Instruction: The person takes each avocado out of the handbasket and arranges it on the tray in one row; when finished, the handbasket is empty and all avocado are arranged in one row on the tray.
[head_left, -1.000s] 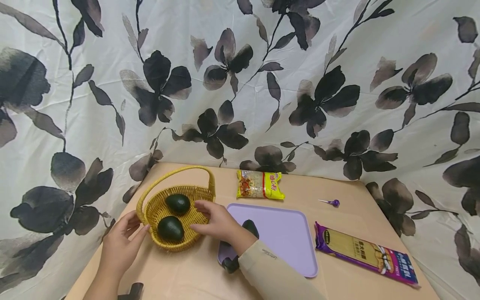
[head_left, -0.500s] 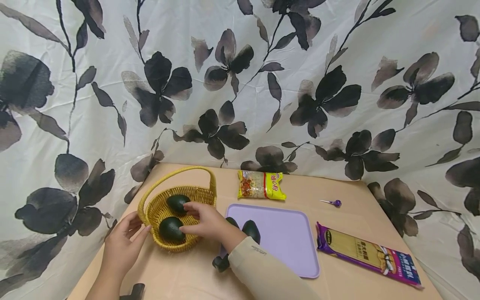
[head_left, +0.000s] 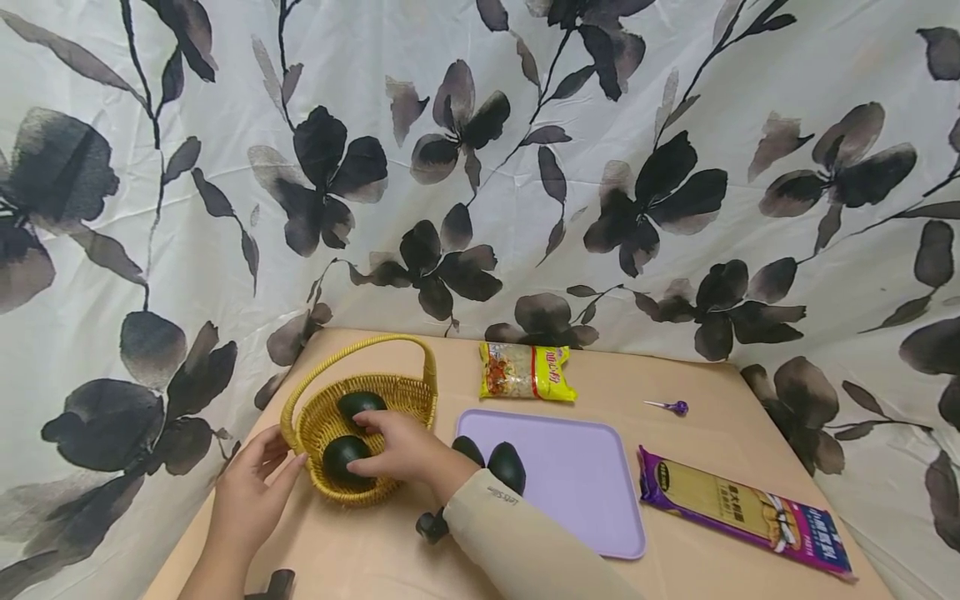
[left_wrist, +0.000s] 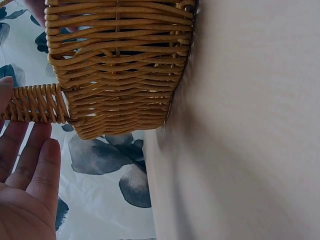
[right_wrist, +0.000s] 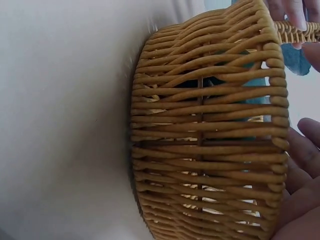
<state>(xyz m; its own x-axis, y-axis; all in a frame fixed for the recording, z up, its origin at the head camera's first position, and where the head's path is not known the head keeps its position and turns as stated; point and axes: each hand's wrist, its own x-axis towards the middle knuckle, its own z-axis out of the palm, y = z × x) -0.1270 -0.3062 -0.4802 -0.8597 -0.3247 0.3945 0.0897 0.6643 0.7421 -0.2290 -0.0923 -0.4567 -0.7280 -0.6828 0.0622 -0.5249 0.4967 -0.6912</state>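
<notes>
A yellow wicker basket (head_left: 360, 498) with a tall handle stands at the table's left and holds two dark green avocados: a front avocado (head_left: 343, 458) and a rear avocado (head_left: 358, 405). My left hand (head_left: 251, 492) pinches the base of the handle; in the left wrist view the handle base (left_wrist: 37, 102) lies between thumb and fingers. Over the basket's right rim reaches my right hand (head_left: 408, 450), its thumb across the front avocado and its fingertips at the rear one. The basket wall (right_wrist: 210, 130) mostly covers both avocados in the right wrist view.
Right of the basket, a lilac tray (head_left: 577, 492) bears two dark green avocados (head_left: 507, 467), partly behind the right forearm. A yellow food packet (head_left: 527, 372) lies at the back. Farther right are a small purple-handled tool (head_left: 677, 407) and a purple pasta packet (head_left: 742, 512).
My right hand has moved left and farther into the basket, from its right rim to the two avocados. The left hand has stayed at the handle.
</notes>
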